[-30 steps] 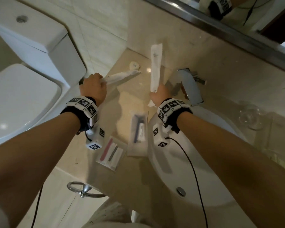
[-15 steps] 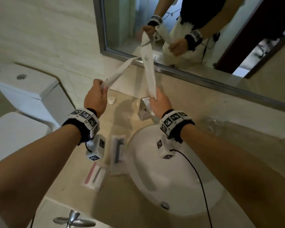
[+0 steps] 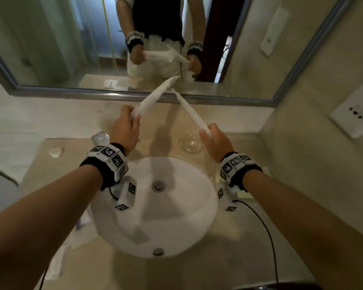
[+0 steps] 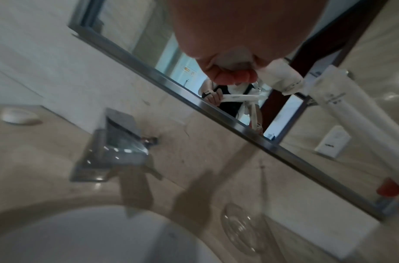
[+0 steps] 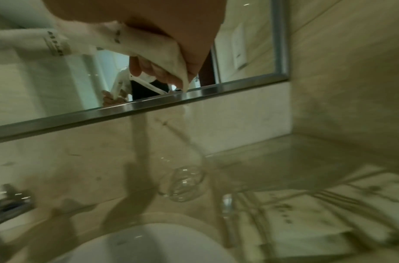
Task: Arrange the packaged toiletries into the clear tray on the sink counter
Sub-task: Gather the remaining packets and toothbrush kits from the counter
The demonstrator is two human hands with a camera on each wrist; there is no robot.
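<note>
My left hand (image 3: 134, 116) grips the lower end of a long white packet (image 3: 152, 98) that points up and to the right. My right hand (image 3: 206, 130) pinches a second long white packet (image 3: 192, 113) that leans up and to the left. Both packets hang in the air above the back of the basin (image 3: 155, 216), and their tips nearly meet in front of the mirror. The clear tray (image 5: 226, 204) lies on the counter right of the basin, with flat white packets (image 5: 306, 222) in it. In the head view my right wrist hides most of the tray.
A clear glass (image 3: 190, 143) stands behind the basin, between my hands. The chrome faucet (image 4: 117, 146) is back left, a small white soap (image 3: 55, 152) further left. Blurred flat packets (image 3: 58, 263) lie on the counter's front left. The mirror frame (image 3: 134, 94) runs just behind the packets.
Both hands lifted the two long packets off the left counter and carried them rightward to above the basin. The view swung right, and the toilet left the picture.
</note>
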